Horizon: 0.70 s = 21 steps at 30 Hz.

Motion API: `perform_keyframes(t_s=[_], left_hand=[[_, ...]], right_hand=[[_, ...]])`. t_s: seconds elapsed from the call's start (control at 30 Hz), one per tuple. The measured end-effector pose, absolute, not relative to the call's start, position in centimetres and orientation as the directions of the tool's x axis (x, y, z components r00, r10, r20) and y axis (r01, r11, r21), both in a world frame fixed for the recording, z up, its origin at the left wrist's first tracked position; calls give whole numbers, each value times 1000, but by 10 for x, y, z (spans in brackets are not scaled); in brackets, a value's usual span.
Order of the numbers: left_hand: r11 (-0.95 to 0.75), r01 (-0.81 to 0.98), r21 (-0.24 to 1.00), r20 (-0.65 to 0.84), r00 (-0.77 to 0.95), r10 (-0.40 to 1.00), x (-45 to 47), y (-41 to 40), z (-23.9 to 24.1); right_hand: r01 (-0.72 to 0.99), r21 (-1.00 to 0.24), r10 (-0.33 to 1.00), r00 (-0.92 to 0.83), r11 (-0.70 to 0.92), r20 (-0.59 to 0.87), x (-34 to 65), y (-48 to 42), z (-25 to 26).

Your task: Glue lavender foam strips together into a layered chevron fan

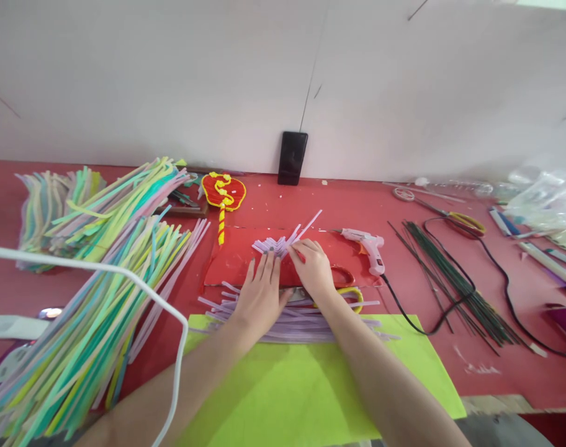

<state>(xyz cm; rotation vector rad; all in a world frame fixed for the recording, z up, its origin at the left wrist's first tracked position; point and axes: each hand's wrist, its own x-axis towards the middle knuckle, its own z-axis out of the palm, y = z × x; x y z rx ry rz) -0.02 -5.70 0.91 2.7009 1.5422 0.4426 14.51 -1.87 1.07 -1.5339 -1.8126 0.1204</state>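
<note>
Two hands meet over a red sheet [234, 264] on the worktop, seen from the head view. The left hand [259, 295] lies flat and released, fingers spread, its palm pressing down on a fan of lilac strips [274, 246]. This flat hold apparently pins the near ends so the fan keeps its spread. The right hand [313, 270], touching the left at the thumb side, is closed in a pinch on the fan's far ends just ahead of its fingertips, probably to align them. Loose lilac strips [306, 326] lie under both wrists, half on the red sheet and half on a green sheet [301, 391] nearer the body, seemingly kept as stock within easy reach. Scissors [350, 287] rest just right of the right wrist. A glue gun [369, 244] lies beyond them, nozzle towards the hands and cord trailing away. Farther right, well apart, lies a bundle of green wire stems [450, 282]. Left of the left hand, pastel strips [101, 298] are heaped in long bundles. A red-and-yellow ornament [222, 195] lies ahead of that hand, and a black phone [292, 158] leans against the wall beyond.
</note>
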Motion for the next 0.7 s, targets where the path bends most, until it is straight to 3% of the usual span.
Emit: perform_keyframes(t_s=[0.17,0.7], left_hand=[[-451,881,147,176,425,888,0,-60,6],[-464,873,153,40,464,885,0,-58,20]], right_hand=[[807,-524,892,-7,272,451,147,-17,5],[807,-527,903,-18,267,429,148,-17,1]])
